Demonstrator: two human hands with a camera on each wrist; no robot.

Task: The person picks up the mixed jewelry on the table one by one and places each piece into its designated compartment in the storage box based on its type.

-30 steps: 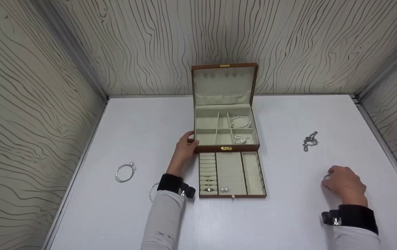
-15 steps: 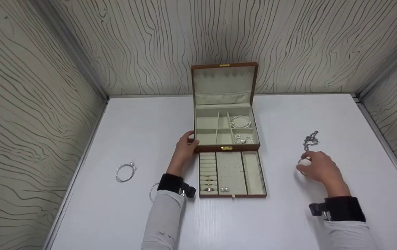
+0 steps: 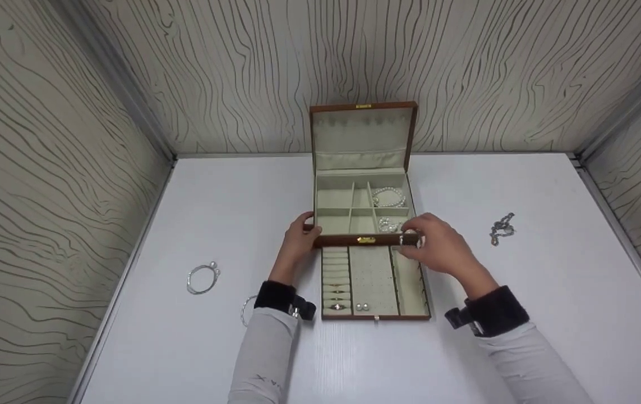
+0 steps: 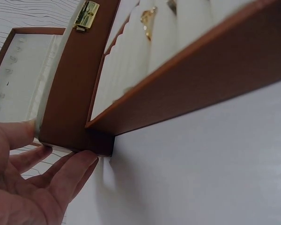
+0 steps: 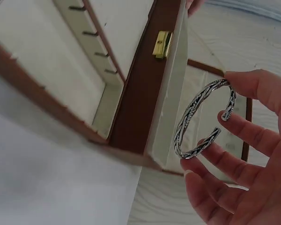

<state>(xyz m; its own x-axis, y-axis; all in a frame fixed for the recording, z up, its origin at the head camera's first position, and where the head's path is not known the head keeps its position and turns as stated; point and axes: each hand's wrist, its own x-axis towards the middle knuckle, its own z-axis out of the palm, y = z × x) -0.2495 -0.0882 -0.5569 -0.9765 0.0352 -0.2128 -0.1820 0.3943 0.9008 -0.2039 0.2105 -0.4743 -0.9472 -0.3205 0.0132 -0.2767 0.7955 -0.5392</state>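
A brown jewelry box point(image 3: 334, 241) stands with its lid up, divided inside into several pale compartments. My left hand point(image 3: 299, 238) grips its front left corner, thumb on the rim and fingers along the side. Between thumb and fingers my right hand point(image 3: 443, 247) holds a silver braided cuff bracelet point(image 5: 195, 104) above the box's front right corner. A pearl bracelet point(image 3: 403, 197) lies in the back right compartment. More pearl jewelry point(image 3: 386, 225) is in the front right one, partly hidden by my right hand. In front extends a drawer point(image 3: 373, 275) with ring rolls.
Several rings point(image 3: 337, 307) sit in the drawer's rolls, beside two pearl earrings point(image 3: 361, 307). A silver bangle point(image 3: 190, 283) with pearls lies at left. Another bracelet point(image 3: 243, 311) is partly hidden by my left forearm. A silver chain point(image 3: 502, 227) lies at right.
My right hand has carried the cuff bracelet from the table's right side, leftward and past the chain, to the box's front right corner. My left hand has stayed at the box.
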